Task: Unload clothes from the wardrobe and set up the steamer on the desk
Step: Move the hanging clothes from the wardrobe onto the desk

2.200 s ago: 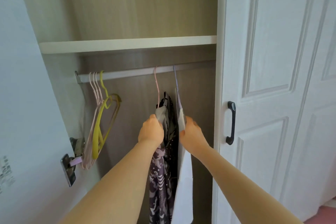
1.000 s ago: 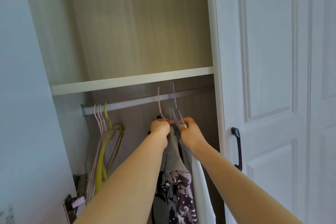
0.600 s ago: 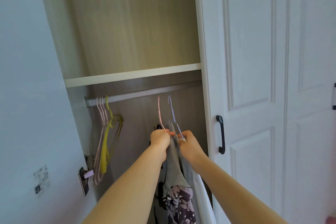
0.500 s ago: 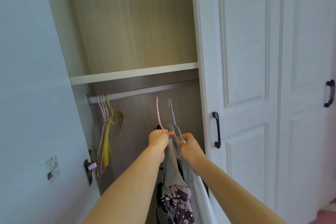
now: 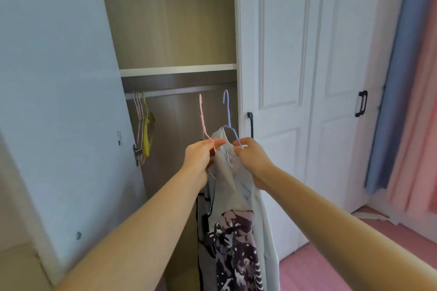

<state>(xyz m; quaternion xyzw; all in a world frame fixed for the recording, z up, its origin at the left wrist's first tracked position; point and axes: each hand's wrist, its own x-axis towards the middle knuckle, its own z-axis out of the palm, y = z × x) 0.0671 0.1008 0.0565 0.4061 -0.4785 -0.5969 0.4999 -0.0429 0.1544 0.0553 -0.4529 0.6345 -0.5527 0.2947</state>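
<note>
Clothes on a thin pink hanger [image 5: 202, 120] and a thin lilac hanger [image 5: 228, 111] hang off the wardrobe rail [image 5: 175, 92], left hand [image 5: 201, 156] and right hand [image 5: 250, 156] pinching a hanger neck each; best carried high so hems clear the floor

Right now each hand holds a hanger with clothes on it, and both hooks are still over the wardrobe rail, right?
Not quite. The left hand holds the pink hanger and the right hand the blue hanger, clothes on them, but the head view shows both hooks lifted clear of the rail.
</note>
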